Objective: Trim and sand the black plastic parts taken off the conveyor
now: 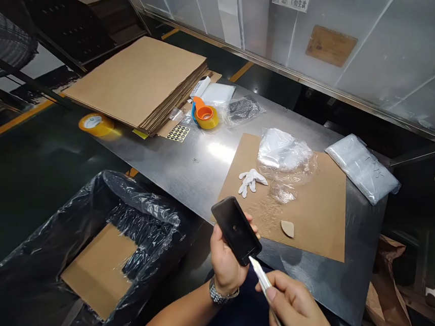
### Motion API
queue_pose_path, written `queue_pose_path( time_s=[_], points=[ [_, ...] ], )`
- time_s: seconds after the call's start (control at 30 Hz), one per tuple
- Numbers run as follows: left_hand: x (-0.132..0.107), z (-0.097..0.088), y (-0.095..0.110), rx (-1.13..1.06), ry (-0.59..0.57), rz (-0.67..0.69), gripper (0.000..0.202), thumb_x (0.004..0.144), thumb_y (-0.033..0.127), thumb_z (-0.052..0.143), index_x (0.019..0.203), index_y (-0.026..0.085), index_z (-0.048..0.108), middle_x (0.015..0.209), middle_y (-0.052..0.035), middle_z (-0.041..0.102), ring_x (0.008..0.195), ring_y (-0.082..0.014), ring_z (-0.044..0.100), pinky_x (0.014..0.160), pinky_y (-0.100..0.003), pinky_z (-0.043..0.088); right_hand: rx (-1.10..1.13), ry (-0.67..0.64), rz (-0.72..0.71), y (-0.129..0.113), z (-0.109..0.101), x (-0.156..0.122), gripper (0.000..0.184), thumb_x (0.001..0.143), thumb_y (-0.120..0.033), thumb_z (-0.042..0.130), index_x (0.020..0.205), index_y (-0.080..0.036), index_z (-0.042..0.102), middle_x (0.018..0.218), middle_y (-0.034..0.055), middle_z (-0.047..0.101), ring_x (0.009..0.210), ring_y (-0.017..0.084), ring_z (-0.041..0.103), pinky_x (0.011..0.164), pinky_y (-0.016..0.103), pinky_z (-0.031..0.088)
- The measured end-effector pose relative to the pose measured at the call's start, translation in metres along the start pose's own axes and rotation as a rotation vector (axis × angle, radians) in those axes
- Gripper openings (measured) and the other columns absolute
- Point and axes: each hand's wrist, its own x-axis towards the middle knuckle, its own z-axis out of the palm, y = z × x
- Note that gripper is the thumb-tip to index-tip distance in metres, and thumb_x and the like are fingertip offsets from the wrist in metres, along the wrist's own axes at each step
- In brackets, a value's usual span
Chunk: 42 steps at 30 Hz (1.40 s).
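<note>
**Likely light and stiff: the black case (236,230)**

My left hand (227,263) is wrapped round it, thumb along 1 long edge, fingertips at the other; those 2 edges seem the safest hold, since the smooth face may slip. My right hand (294,309) is closed on a slim pointed tool (263,277), its tip at the case's near end; contact I can't tell. Beyond my hands lies a cardboard sheet (323,208).

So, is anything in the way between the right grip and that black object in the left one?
Nothing visible blocks it. Only the slim pointed tool in the right grip spans the gap, its tip at the near end of the black object; whether it touches is unclear.
</note>
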Motion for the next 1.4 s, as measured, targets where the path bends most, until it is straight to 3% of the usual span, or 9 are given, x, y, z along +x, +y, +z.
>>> queue_pose_path(
  time_s=[0.1,0.23,0.3,0.43,0.6,0.87,1.4],
  points=[
    [0.003,0.002,0.006,0.055,0.078,-0.138,0.04,0.082,0.046,0.04,0.083,0.014,0.064,0.078,-0.0053,0.064,0.06,-0.0139,0.059,0.055,-0.026,0.049,-0.139,0.123,-0.066,-0.003,-0.013,-0.004,0.037,0.09,-0.047,0.028,0.092,-0.016,0.049,0.042,-0.0078,0.045,0.036,0.006,0.037,0.042,0.018,0.029],
    [0.006,0.004,0.012,0.131,0.082,-0.294,0.038,0.083,0.043,0.041,0.085,0.011,0.062,0.077,-0.0065,0.064,0.058,-0.0147,0.059,0.052,-0.028,0.051,-0.4,0.096,-0.115,-0.004,-0.026,-0.011,0.033,0.093,-0.039,0.027,0.086,-0.018,0.052,0.041,-0.0078,0.044,0.039,0.007,0.043,0.046,0.019,0.033],
    [0.007,0.003,0.013,0.147,0.081,-0.345,0.037,0.084,0.042,0.041,0.086,0.011,0.062,0.078,-0.0066,0.064,0.058,-0.0146,0.06,0.051,-0.028,0.051,-0.612,0.139,-0.234,0.002,-0.026,-0.012,0.028,0.093,-0.032,0.029,0.088,-0.019,0.053,0.047,-0.0063,0.048,0.042,0.008,0.047,0.047,0.02,0.034],
    [0.005,0.003,0.016,0.168,0.078,-0.392,0.038,0.085,0.041,0.04,0.086,0.01,0.062,0.079,-0.0069,0.064,0.057,-0.0141,0.059,0.05,-0.027,0.051,-1.107,0.451,-0.621,0.023,-0.02,-0.012,0.029,0.09,-0.019,0.033,0.114,-0.013,0.049,0.061,-0.001,0.055,0.05,0.011,0.053,0.046,0.022,0.035],
    [0.003,0.004,0.018,0.188,0.056,-0.393,0.04,0.084,0.042,0.041,0.084,0.01,0.064,0.078,-0.0067,0.064,0.057,-0.014,0.06,0.052,-0.026,0.052,-1.517,0.63,-0.719,0.033,-0.013,-0.013,0.038,0.088,-0.014,0.035,0.124,-0.012,0.046,0.058,-0.0015,0.046,0.047,0.01,0.047,0.045,0.023,0.033],
    [0.0,0.004,0.017,0.187,0.045,-0.387,0.042,0.085,0.043,0.039,0.084,0.01,0.065,0.076,-0.0071,0.065,0.058,-0.0147,0.06,0.053,-0.027,0.051,-1.629,0.693,-0.767,0.021,-0.01,-0.017,0.039,0.086,-0.009,0.03,0.118,-0.011,0.052,0.054,-0.0002,0.044,0.048,0.012,0.042,0.048,0.025,0.031],
    [-0.002,0.003,0.014,0.222,0.043,-0.355,0.038,0.085,0.041,0.039,0.087,0.01,0.061,0.08,-0.0075,0.063,0.058,-0.0144,0.058,0.052,-0.027,0.05,-1.682,0.588,-0.747,0.024,-0.014,-0.021,0.04,0.086,-0.008,0.028,0.119,-0.009,0.05,0.058,0.0015,0.045,0.052,0.013,0.044,0.05,0.027,0.032]
  ],
)
